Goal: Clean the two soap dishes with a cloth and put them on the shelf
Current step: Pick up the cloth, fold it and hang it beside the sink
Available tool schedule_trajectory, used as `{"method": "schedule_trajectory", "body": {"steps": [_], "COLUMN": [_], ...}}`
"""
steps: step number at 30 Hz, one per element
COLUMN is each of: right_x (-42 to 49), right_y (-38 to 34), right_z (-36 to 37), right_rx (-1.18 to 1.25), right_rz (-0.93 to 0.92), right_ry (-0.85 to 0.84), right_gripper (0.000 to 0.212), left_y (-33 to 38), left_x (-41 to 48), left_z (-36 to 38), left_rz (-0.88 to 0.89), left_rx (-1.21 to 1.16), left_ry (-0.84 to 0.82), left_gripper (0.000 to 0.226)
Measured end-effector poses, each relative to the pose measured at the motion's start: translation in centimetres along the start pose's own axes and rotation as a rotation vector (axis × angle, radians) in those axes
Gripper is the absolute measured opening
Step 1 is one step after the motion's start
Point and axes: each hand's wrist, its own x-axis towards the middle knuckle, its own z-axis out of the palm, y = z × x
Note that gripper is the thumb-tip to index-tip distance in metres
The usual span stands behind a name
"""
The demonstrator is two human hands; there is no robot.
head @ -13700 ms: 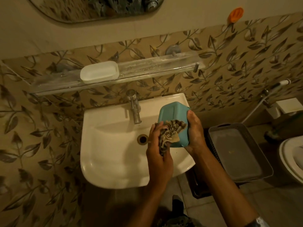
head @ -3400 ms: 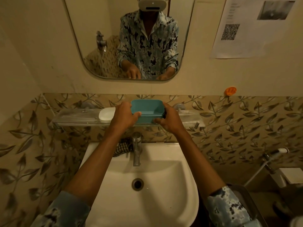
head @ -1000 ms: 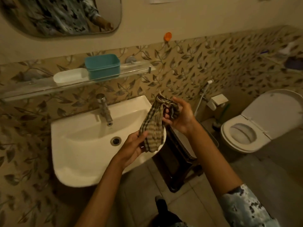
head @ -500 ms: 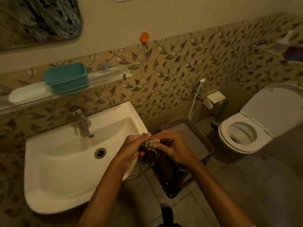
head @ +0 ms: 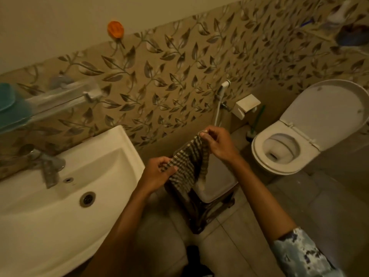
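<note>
The checked brown-and-cream cloth hung stretched between both hands above the grey plastic tray right of the white ceramic basin; a slipped pinch would likely drop it there. The left hand pinched its near-left corner, and the right hand, raised farther right, pinched its top edge. The teal plastic soap dish sat on the clear wall shelf at far left; only 1 dish was in view.

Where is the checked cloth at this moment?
In the head view, the checked cloth hangs centrally, held between left hand and right hand, above the grey tray.
</note>
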Motion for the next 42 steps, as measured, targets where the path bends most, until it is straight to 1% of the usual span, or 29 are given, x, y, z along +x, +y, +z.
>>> {"method": "schedule_trajectory", "body": {"steps": [3, 9, 11, 16, 18, 21, 26, 32, 34, 35, 37, 39, 41, 42], "right_x": [1.9, 5.5, 6.7, 10.0, 11.5, 13.9, 17.3, 17.6, 16.6, 16.0, 14.3, 12.2, 9.5, 8.0], "right_y": [3.4, 9.8, 11.6, 14.8, 15.8, 17.0, 19.1, 20.4, 21.1, 21.7, 23.2, 25.2, 27.6, 28.7], "right_z": [-2.2, -4.1, -4.3, -4.3, -3.9, -3.3, -2.2, -1.8, -2.0, -2.1, -2.5, -3.0, -3.7, -4.1], "right_rx": [-0.123, -0.161, -0.168, -0.176, -0.173, -0.154, -0.045, -0.076, -0.115, -0.142, -0.182, -0.201, -0.207, -0.241], "right_rz": [-0.008, 0.065, 0.091, 0.128, 0.16, 0.226, 0.332, 0.304, 0.302, 0.3, 0.301, 0.325, 0.392, 0.423], "right_ry": [-0.079, -0.16, -0.166, -0.136, -0.163, -0.194, -0.179, -0.144, -0.141, -0.146, -0.177, -0.212, -0.252, -0.296], "right_gripper": [0.022, 0.021, 0.02, 0.013, 0.017, 0.028, 0.025, 0.027, 0.025, 0.021, 0.012, 0.01, 0.015, 0.02], "left_y": [-0.4, -2.1, -2.8, -3.9, -4.4, -4.9, -4.9, -5.2, -5.9, -6.5, -8.2, -10.6, -13.3, -14.7], "left_x": [2.7, 9.5, 11.6, 16.4, 18.0, 20.2, 22.7, 23.3, 22.5, 22.1, 21.1, 20.1, 18.6, 17.5], "left_z": [0.9, 3.1, 4.0, 6.3, 6.7, 7.1, 7.0, 7.4, 8.2, 8.7, 10.2, 12.5, 15.4, 17.0], "left_rz": [0.021, 0.012, 0.011, -0.024, -0.045, -0.065, -0.051, 0.001, 0.041, 0.089, 0.189, 0.232, 0.16, 0.088], "left_rx": [0.085, 0.149, 0.161, 0.177, 0.195, 0.236, 0.291, 0.339, 0.378, 0.429, 0.55, 0.583, 0.603, 0.639], "left_ry": [0.002, 0.019, 0.023, 0.109, 0.117, 0.137, 0.154, 0.179, 0.159, 0.139, 0.091, 0.017, -0.136, -0.255], "left_gripper": [0.013, 0.013, 0.01, 0.009, 0.005, 0.008, 0.012, 0.013, 0.014, 0.016, 0.018, 0.018, 0.024, 0.028]}}
